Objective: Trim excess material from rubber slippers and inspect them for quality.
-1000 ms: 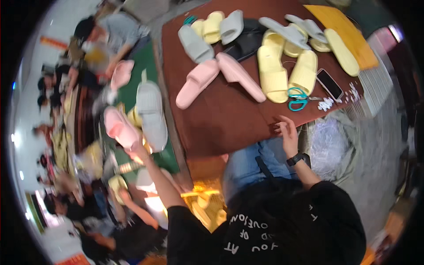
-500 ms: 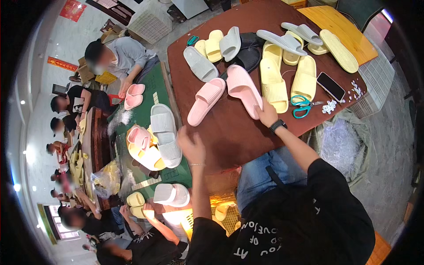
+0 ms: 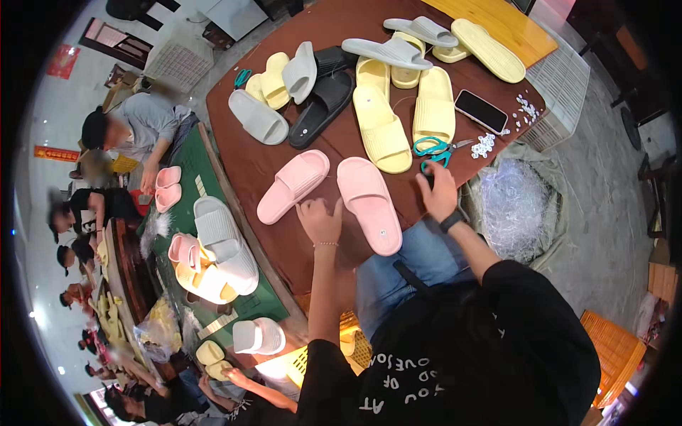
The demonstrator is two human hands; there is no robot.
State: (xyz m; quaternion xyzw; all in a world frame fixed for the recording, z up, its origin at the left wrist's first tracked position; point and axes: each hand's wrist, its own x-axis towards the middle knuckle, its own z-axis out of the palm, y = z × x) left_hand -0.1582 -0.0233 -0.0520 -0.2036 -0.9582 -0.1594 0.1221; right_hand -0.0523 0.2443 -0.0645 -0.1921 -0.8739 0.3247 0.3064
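Two pink slippers lie on the brown-covered table (image 3: 298,255) in front of me. My left hand (image 3: 321,223) is between them, its fingertips at the edge of the left pink slipper (image 3: 295,186) and its thumb apart near the right pink slipper (image 3: 371,206). My right hand (image 3: 439,194) is beside the teal-handled scissors (image 3: 433,149), thumb and fingers apart, fingertips close to the lower handle loop. Whether they touch it I cannot make out. Yellow slippers (image 3: 382,131) and a black slipper (image 3: 323,106) lie just beyond.
A dark phone (image 3: 482,111) and small white pieces (image 3: 484,145) lie right of the scissors. Grey slippers (image 3: 259,117) are further back. A sack of clear strands (image 3: 515,209) stands at the table's right. On the left, co-workers sit around a green mat (image 3: 266,302) with more slippers.
My right hand has let go of the pink slipper, now flat on the table, and moved right to the scissors. My left hand has come in between the pink slippers. The view has shifted.
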